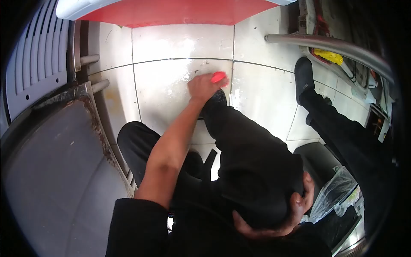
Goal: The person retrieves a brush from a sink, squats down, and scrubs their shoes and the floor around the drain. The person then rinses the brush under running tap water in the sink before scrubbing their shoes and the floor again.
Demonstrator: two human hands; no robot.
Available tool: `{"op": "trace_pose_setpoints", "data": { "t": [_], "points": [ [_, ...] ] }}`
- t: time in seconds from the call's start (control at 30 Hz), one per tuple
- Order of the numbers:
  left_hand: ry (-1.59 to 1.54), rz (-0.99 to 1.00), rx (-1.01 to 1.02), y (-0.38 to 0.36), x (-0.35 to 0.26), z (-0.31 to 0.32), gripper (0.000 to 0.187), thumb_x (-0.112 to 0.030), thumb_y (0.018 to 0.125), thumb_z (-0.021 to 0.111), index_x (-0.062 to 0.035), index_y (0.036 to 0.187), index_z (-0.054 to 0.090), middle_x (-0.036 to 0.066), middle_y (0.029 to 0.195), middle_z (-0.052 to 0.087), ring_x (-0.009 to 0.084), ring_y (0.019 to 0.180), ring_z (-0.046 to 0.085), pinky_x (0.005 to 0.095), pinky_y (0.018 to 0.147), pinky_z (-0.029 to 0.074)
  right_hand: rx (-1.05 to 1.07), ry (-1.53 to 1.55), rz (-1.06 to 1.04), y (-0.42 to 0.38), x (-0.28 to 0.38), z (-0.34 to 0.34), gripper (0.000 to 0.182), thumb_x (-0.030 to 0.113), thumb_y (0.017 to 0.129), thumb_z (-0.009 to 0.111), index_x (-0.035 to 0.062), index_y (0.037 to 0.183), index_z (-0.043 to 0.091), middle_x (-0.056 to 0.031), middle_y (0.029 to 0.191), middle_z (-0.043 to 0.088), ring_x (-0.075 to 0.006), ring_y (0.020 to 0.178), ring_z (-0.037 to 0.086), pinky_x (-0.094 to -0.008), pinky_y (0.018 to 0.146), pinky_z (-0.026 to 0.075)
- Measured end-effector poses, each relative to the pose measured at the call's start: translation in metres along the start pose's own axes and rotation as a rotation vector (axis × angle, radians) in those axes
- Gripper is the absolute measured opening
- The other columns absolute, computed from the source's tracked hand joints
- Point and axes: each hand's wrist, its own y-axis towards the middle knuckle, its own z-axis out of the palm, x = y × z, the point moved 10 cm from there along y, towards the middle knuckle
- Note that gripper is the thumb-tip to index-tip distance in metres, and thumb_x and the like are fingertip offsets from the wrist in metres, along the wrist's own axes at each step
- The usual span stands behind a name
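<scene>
Left hand [200, 88], the nearer, is low over the glossy pale tiled floor [171, 88], its fingers curled and apparently closed on a small bright-red rounded object [218, 77] of undetermined material, which lies at their right-hand end, long axis crosswise and rising slightly rightward. Right hand [295, 210] is well apart, fingers spread around the black-trousered knee [269, 188], no object seen in them. The person's own black shoe [217, 99] sits just beside the left hand, the nearest obstruction; a red-sided, pale-rimmed container [171, 15] stands beyond.
</scene>
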Motion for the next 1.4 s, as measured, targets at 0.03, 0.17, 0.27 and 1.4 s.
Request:
{"op": "trace_pose_setpoints", "data": {
  "t": [0.03, 0.17, 0.27, 1.4],
  "points": [
    [0.040, -0.024, 0.038, 0.007, -0.007, -0.003, 0.060, -0.075, 0.073, 0.061, -0.0198, 0.092, 0.076, 0.011, 0.080, 0.071, 0.0287, 0.079, 0.069, 0.0403, 0.070, 0.053, 0.009, 0.001, 0.001, 0.000, 0.002, 0.001, 0.103, 0.040, 0.050, 0.081, 0.0053, 0.138, 0.041, -0.0370, 0.130, 0.044, -0.0507, 0.117, 0.049, -0.0590, 0.094, 0.045],
    [-0.152, -0.235, -0.044, -0.052, 0.053, -0.020, 0.067, -0.076, 0.074, 0.059, -0.0125, 0.087, 0.075, 0.015, 0.083, 0.071, 0.0331, 0.081, 0.069, 0.0453, 0.072, 0.052, 0.052, -0.064, 0.013, 0.001, 0.006, 0.000, 0.103, 0.038, 0.050, 0.082, 0.0057, 0.138, 0.041, -0.0364, 0.132, 0.043, -0.0506, 0.117, 0.049, -0.0592, 0.094, 0.045],
    [-0.108, -0.436, -0.086, -0.071, 0.074, -0.013, 0.071, -0.077, 0.075, 0.057, -0.0077, 0.083, 0.072, 0.017, 0.083, 0.070, 0.0364, 0.083, 0.068, 0.0469, 0.073, 0.052, 0.075, -0.060, 0.007, 0.002, 0.007, -0.002, 0.103, 0.038, 0.050, 0.082, 0.0060, 0.139, 0.040, -0.0364, 0.133, 0.041, -0.0510, 0.117, 0.048, -0.0596, 0.094, 0.045],
    [-0.176, -0.585, -0.180, -0.009, 0.080, -0.024, 0.066, -0.067, 0.082, 0.058, -0.0028, 0.084, 0.071, 0.022, 0.088, 0.069, 0.0406, 0.088, 0.067, 0.0510, 0.077, 0.052, 0.156, -0.042, 0.013, 0.003, 0.003, 0.004, 0.113, 0.032, 0.042, 0.085, 0.0058, 0.141, 0.036, -0.0348, 0.138, 0.037, -0.0509, 0.123, 0.044, -0.0593, 0.099, 0.039]
  ]
}}
